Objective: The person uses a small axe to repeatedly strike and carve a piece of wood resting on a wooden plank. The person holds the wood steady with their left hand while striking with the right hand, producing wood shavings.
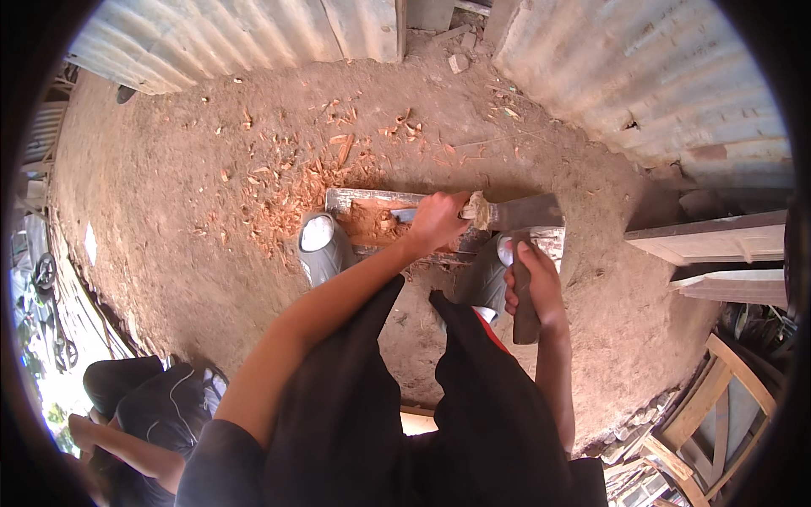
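A long wooden piece (376, 196) lies across the ground between my grey shoes, with a reddish hollow cut into its left part. My left hand (439, 222) is wrapped around a chisel (405, 215), whose blade points left into the hollow. Its pale, frayed butt (479, 210) sticks out right of my fist. Closed around a thick brown handle, my right hand (538, 283) holds a mallet (525, 213) with a dark, broad head. That head is right beside the chisel's butt; whether they touch I cannot tell. Loose chips (384, 221) lie in the hollow.
Wood shavings (291, 203) cover the dirt left of and beyond the piece. Corrugated metal sheets (650, 76) stand at the far side. Wooden panels (718, 241) and a wooden frame (714, 406) are at right. Another person (156, 414) sits at lower left.
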The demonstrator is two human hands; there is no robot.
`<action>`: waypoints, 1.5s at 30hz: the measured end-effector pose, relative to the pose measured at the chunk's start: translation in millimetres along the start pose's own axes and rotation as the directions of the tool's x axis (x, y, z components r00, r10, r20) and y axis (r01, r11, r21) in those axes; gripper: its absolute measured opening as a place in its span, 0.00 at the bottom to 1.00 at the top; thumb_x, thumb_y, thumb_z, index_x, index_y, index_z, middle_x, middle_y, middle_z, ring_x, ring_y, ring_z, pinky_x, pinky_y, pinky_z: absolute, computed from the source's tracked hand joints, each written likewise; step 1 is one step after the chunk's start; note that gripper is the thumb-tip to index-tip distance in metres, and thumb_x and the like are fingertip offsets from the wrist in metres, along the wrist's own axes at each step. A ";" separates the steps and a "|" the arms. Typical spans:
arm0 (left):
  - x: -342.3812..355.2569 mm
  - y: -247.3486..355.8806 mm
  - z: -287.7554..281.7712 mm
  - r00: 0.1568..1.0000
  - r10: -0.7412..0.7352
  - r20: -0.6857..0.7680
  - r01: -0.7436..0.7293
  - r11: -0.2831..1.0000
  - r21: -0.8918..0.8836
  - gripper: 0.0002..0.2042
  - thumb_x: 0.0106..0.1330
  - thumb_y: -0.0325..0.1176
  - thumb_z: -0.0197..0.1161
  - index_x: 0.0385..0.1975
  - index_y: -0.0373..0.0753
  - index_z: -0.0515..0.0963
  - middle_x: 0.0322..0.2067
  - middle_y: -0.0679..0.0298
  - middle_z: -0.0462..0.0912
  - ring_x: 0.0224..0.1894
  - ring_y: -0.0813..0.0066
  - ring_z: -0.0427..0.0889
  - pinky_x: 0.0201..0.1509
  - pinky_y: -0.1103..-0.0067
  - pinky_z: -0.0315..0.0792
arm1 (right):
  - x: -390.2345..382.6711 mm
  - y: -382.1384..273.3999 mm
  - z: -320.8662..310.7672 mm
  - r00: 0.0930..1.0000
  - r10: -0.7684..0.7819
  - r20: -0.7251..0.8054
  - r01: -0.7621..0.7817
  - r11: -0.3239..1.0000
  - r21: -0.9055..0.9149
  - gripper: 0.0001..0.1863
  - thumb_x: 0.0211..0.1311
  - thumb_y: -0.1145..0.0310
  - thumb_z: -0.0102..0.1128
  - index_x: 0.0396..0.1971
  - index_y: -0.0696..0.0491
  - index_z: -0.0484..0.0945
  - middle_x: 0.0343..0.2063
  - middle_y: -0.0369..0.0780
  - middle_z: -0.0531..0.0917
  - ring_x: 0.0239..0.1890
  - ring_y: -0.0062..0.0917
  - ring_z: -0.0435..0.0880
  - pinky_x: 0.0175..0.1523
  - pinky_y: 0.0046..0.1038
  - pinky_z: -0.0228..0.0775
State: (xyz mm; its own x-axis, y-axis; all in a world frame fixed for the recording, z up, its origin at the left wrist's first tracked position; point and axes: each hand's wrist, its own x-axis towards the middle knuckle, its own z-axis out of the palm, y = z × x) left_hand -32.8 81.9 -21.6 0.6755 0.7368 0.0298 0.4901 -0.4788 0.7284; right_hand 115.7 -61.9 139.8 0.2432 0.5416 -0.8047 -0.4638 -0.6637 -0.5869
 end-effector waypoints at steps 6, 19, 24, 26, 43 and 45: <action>-0.1 2.7 -0.8 1.000 -0.016 0.025 0.016 1.000 0.002 0.15 0.58 0.39 0.72 0.40 0.40 0.81 0.27 0.48 0.86 0.34 0.46 0.88 0.39 0.57 0.81 | 6.1 6.9 22.2 0.998 -0.018 -0.052 0.010 0.990 -0.144 0.23 0.79 0.49 0.52 0.60 0.51 0.72 0.21 0.37 0.73 0.13 0.25 0.71 0.19 0.32 0.64; -1.1 0.6 -5.5 0.994 -0.023 0.109 0.021 1.000 0.022 0.13 0.57 0.38 0.71 0.38 0.40 0.82 0.29 0.49 0.87 0.36 0.48 0.89 0.40 0.57 0.82 | -16.4 -35.9 11.8 0.999 0.033 0.021 -0.030 0.988 -0.149 0.21 0.80 0.50 0.50 0.59 0.50 0.72 0.20 0.37 0.73 0.11 0.24 0.71 0.16 0.29 0.62; 0.9 -3.2 4.3 0.995 0.011 0.099 -0.011 1.000 0.003 0.16 0.54 0.36 0.72 0.43 0.41 0.83 0.29 0.49 0.87 0.36 0.45 0.88 0.41 0.56 0.81 | 4.7 5.3 24.4 0.991 -0.093 -0.098 0.076 0.983 -0.166 0.22 0.79 0.51 0.51 0.60 0.52 0.71 0.20 0.37 0.72 0.12 0.25 0.72 0.17 0.31 0.65; -3.8 -11.4 6.5 0.995 0.019 0.100 -0.021 1.000 0.019 0.18 0.53 0.36 0.71 0.45 0.41 0.83 0.30 0.49 0.87 0.37 0.45 0.88 0.41 0.56 0.81 | -2.7 -10.2 15.6 0.995 0.096 -0.029 -0.099 0.976 -0.194 0.21 0.79 0.51 0.51 0.59 0.51 0.72 0.20 0.37 0.72 0.12 0.24 0.71 0.17 0.30 0.63; 1.5 -0.3 1.7 0.984 -0.037 0.174 0.032 0.999 0.033 0.19 0.53 0.35 0.70 0.47 0.40 0.83 0.32 0.49 0.88 0.38 0.46 0.89 0.42 0.56 0.82 | 4.1 16.7 20.5 0.978 -0.127 -0.166 0.099 0.981 -0.166 0.23 0.80 0.48 0.50 0.60 0.51 0.71 0.20 0.37 0.71 0.11 0.24 0.69 0.16 0.31 0.64; -0.9 -3.5 -1.0 0.975 -0.070 0.210 0.060 0.997 0.055 0.24 0.52 0.34 0.71 0.53 0.41 0.82 0.33 0.50 0.89 0.39 0.46 0.89 0.43 0.56 0.82 | -8.8 -2.4 13.8 0.995 0.097 -0.010 -0.097 0.976 -0.193 0.23 0.80 0.48 0.50 0.59 0.51 0.72 0.19 0.36 0.71 0.11 0.23 0.68 0.16 0.29 0.62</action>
State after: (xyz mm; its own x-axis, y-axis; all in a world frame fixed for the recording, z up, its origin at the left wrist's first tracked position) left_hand -35.7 83.4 -23.4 0.7400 0.6518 -0.1661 0.5595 -0.4593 0.6899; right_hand 102.9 -58.0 149.6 0.2055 0.4693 -0.8588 -0.3119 -0.8004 -0.5120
